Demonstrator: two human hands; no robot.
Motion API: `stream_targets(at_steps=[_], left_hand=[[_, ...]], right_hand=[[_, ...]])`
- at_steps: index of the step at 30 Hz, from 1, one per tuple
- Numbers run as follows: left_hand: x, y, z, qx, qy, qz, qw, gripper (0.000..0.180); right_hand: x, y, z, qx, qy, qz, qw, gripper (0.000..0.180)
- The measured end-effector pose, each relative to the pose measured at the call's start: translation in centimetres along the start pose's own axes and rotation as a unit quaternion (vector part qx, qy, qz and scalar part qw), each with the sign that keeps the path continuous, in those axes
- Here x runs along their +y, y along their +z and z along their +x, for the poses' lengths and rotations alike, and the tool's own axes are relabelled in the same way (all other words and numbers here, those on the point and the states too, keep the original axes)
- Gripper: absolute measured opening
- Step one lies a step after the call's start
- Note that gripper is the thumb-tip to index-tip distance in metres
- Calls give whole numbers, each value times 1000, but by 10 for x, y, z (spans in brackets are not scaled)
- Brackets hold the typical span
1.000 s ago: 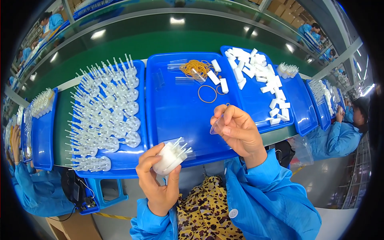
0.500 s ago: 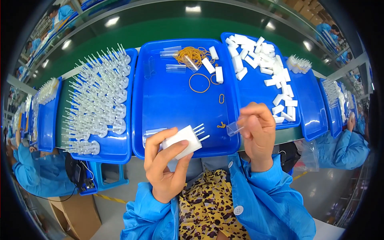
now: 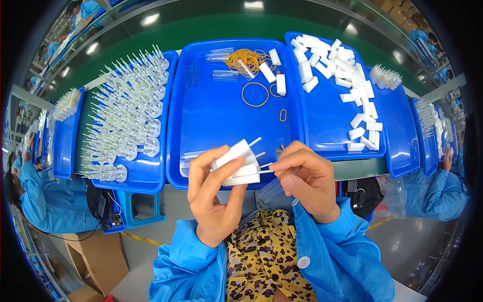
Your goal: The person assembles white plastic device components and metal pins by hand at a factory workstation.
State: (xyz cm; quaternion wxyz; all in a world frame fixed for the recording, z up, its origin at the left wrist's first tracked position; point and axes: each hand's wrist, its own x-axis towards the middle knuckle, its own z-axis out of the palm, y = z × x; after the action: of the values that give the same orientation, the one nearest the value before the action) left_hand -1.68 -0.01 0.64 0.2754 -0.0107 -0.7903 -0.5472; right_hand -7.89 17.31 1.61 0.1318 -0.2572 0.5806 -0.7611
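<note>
While the left hand (image 3: 215, 200) holds a bunch of white blocks (image 3: 241, 151) in its bent fingers, thin white sticks (image 3: 255, 141) poke out toward the right hand (image 3: 313, 180). The bunch is over the near edge of the middle blue tray (image 3: 221, 118). The right hand's fingers are bent close and hold a clear plastic piece (image 3: 271, 191) just past that edge; whether they touch a stick too is hard to tell. If the left squeeze is lopsided, the blocks could slide apart. If the right grip gets loose, that piece could fall.
</note>
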Motion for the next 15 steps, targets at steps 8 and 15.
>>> stream_targets(at_steps=[8, 15], left_hand=[[-1, -2, -2, -53, -61, -173, 982, 30], [-8, -2, -4, -8, -46, -185, 982, 26]], right_hand=[[2, -1, -2, 37, 89, 33, 995, 18], [6, -4, -3, 106, 10, 64, 992, 18]])
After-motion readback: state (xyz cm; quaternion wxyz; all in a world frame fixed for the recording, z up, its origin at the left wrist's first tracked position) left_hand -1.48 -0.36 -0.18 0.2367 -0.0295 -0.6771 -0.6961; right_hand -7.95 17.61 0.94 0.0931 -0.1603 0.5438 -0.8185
